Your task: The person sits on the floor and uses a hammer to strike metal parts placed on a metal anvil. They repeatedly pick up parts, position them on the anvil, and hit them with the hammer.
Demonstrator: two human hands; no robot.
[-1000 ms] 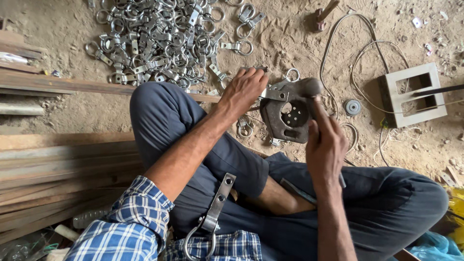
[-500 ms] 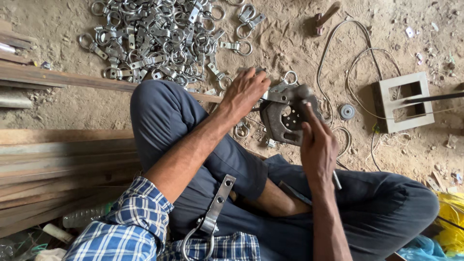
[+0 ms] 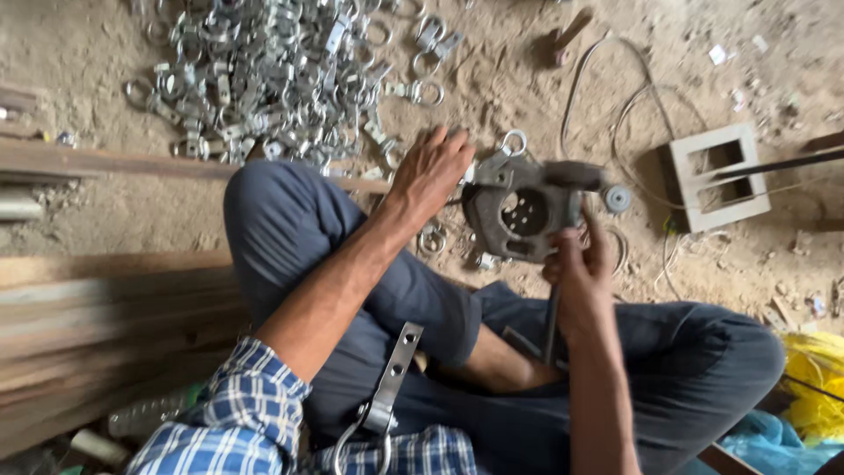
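fingers of right hand [image 3: 580, 264] clenched round hammer handle [image 3: 551, 325], left hand [image 3: 431, 171] loose on ring clip [image 3: 508, 145], over sandy floor [image 3: 527, 70]

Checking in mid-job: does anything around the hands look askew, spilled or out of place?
One strap-and-ring piece lies on the person's lap, apart from the loose heap of ring fittings on the sandy floor. A wire trails in untidy loops. Nothing looks damaged.
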